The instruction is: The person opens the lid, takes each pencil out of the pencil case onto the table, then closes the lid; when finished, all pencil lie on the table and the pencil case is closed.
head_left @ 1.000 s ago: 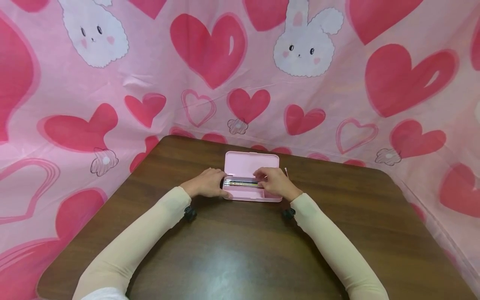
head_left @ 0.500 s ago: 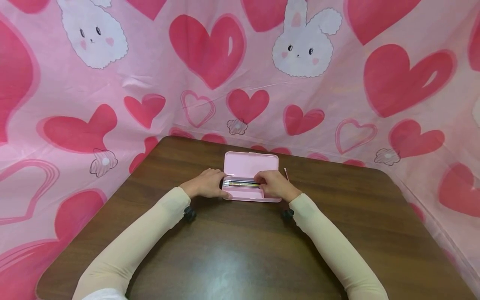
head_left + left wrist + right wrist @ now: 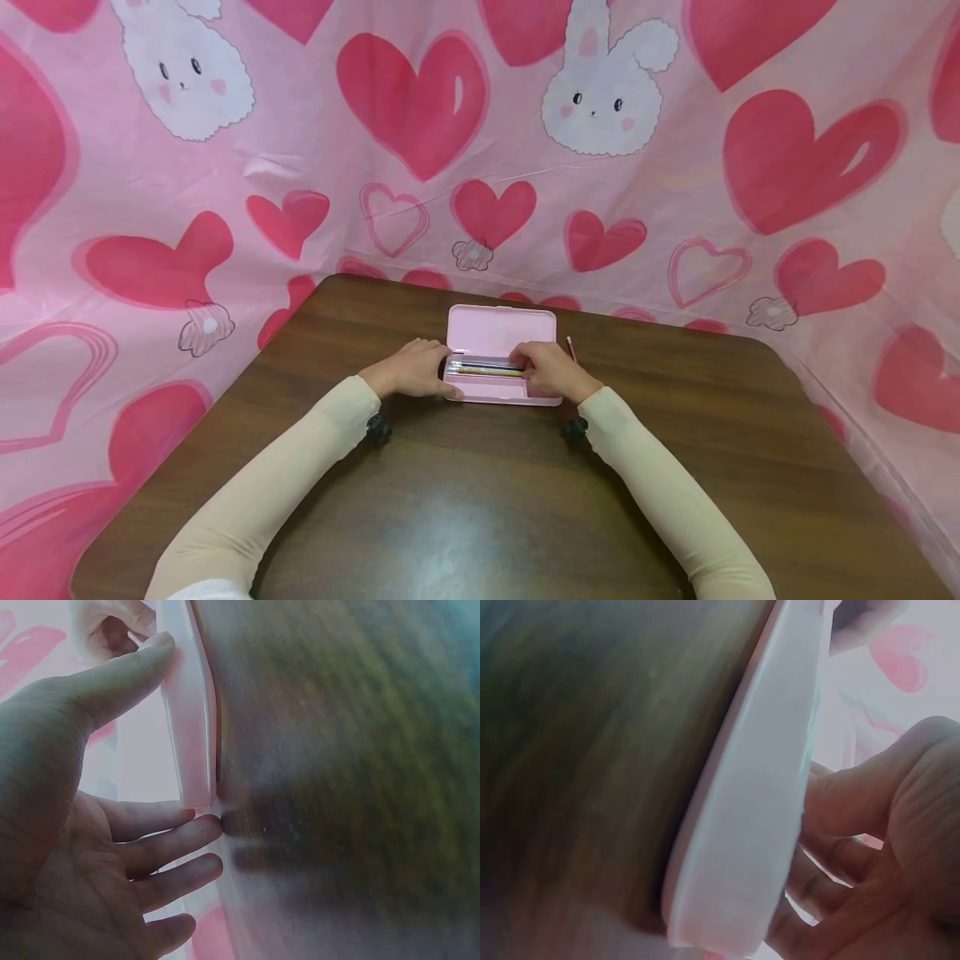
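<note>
An open pink pencil case [image 3: 491, 389] lies on the table, its lid [image 3: 501, 330] raised at the back. Several pencils [image 3: 483, 367] lie side by side in its long compartment. My left hand [image 3: 412, 367] holds the case's left end. In the left wrist view, the thumb [image 3: 142, 671] presses the front edge and the fingers [image 3: 169, 844] lie at the end wall. My right hand [image 3: 551, 371] reaches over the right end, fingers bent into the case at the pencils' right ends. The right thumb [image 3: 847, 796] crosses the rim; its tip and the fingertips are hidden.
Just beyond the case's right side lies a thin pink pencil-like stick [image 3: 572, 348], partly behind my right hand. The brown wooden table [image 3: 450, 500] ends at a pink heart-and-rabbit cloth [image 3: 420, 217] at the back and sides.
My right fingers have come down slightly, lower over the pencils' right ends. The pencils have shifted a little. My left hand has kept its place on the case.
</note>
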Tool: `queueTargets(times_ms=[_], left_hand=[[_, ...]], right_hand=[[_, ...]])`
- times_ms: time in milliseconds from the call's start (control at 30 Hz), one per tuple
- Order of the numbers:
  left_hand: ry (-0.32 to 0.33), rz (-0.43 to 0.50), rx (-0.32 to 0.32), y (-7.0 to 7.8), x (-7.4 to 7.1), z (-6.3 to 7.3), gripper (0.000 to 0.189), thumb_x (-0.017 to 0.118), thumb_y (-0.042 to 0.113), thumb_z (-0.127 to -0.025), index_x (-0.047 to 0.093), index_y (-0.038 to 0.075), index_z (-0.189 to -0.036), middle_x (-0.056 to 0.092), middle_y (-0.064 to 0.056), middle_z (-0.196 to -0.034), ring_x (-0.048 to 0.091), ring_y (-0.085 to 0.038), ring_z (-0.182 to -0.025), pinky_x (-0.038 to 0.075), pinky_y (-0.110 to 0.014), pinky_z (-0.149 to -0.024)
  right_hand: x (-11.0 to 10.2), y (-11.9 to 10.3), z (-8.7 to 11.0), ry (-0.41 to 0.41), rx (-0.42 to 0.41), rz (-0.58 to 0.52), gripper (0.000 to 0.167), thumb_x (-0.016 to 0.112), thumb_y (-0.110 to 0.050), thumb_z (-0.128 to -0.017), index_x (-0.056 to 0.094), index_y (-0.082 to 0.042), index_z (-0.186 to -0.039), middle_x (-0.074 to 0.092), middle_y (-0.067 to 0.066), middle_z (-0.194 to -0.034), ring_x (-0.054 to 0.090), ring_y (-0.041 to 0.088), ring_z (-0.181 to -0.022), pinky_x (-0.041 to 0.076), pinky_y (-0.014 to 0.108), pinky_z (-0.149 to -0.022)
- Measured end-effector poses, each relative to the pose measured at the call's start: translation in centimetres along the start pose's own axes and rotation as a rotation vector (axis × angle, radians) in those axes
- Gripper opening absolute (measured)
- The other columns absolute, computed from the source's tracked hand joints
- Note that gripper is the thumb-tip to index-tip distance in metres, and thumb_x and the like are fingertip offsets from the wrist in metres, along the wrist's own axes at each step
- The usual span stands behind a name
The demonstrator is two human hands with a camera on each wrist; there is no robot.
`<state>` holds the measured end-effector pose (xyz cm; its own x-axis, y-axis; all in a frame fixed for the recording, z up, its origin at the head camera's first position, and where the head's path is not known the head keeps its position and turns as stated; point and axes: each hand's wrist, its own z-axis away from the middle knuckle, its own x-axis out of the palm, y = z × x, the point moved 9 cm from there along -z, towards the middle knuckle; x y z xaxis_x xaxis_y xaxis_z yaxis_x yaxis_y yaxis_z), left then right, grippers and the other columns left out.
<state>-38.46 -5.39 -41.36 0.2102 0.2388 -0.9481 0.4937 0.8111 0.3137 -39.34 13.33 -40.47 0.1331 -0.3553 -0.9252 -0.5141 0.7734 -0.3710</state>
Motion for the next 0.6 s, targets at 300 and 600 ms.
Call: queueTargets(times_ms=[300, 600], left_hand=[[-0.003, -0.005, -0.002, 0.08, -0.04, -0.01, 0.087, 0.076, 0.064, -0.08, 0.055, 0.005, -0.141, 0.062, -0.014, -0.135, 0.055, -0.03, -0.123, 0.038, -0.049, -0.116], [-0.006, -0.005, -0.003, -0.02, 0.05, 0.01, 0.088, 0.076, 0.064, -0.08, 0.055, 0.004, -0.141, 0.062, -0.014, -0.135, 0.055, -0.031, -0.125, 0.038, -0.05, -0.116]], right_hand=[[0.04, -0.14, 0.09, -0.016, 0.005, -0.006, 0.03, 0.07, 0.007, -0.081, 0.072, -0.005, -0.108, 0.072, 0.008, -0.098, 0.061, 0.019, -0.087, 0.058, 0.039, -0.094], [0.2, -0.31, 0.1, -0.027, -0.011, -0.003, 0.031, 0.072, 0.009, -0.08, 0.071, -0.006, -0.107, 0.072, 0.009, -0.099, 0.063, 0.02, -0.088, 0.059, 0.039, -0.095]])
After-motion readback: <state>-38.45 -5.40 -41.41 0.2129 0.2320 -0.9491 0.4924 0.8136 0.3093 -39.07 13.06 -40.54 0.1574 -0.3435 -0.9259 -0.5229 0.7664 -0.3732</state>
